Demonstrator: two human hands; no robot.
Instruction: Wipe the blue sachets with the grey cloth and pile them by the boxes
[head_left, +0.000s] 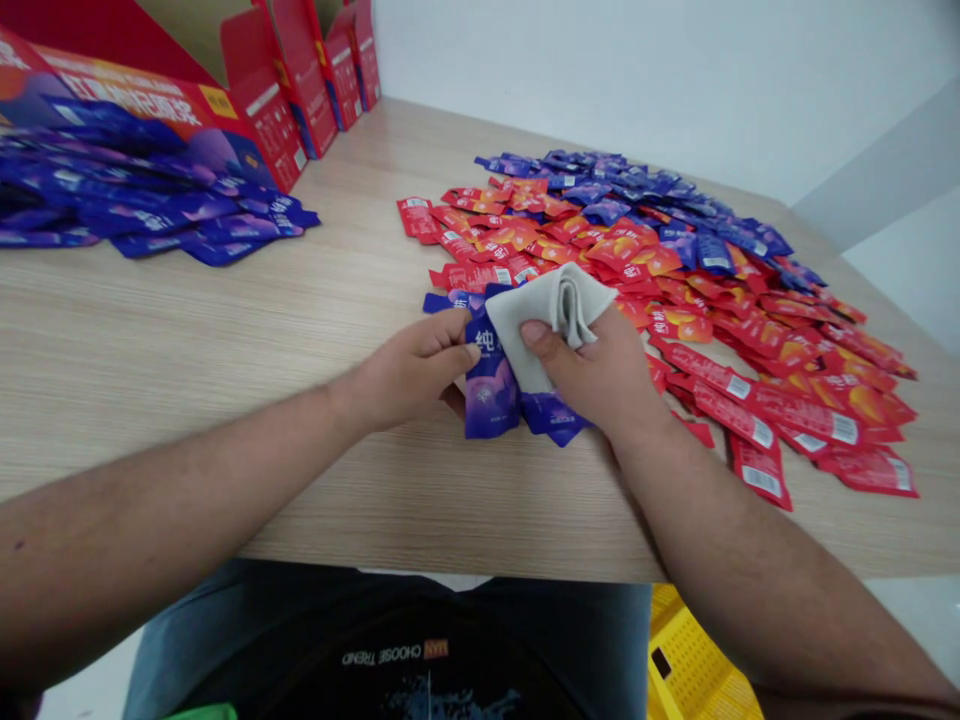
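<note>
Below the near edge of the surface [225, 330], toward its right end, part of a yellow perforated crate [690, 660] was visible. Just beyond that edge, near the middle, the left hand [409, 370] was closed on a blue packet [489, 395], with the thumb on the printed face and the fingers curled under its left side. The right hand [600, 375] was closed round a folded grey cloth [551, 310], and its thumb pressed the cloth flat against the upper right part of the packet. A second blue packet [551, 415] lay partly under the right hand, touching the first. Whether the held packet rested on the wood or was lifted clear could not be told.

Beside the right hand, a loose spread of red packets [750, 390] ran toward the right edge, overlapping one another. Behind them, toward the far edge, lay a band of dark blue packets [645, 195] that touched the red ones. Well apart from these, at the left edge, lay a separate heap of blue packets [150, 210]. Behind it, open red cartons [300, 90] stood in a row toward the far left corner.
</note>
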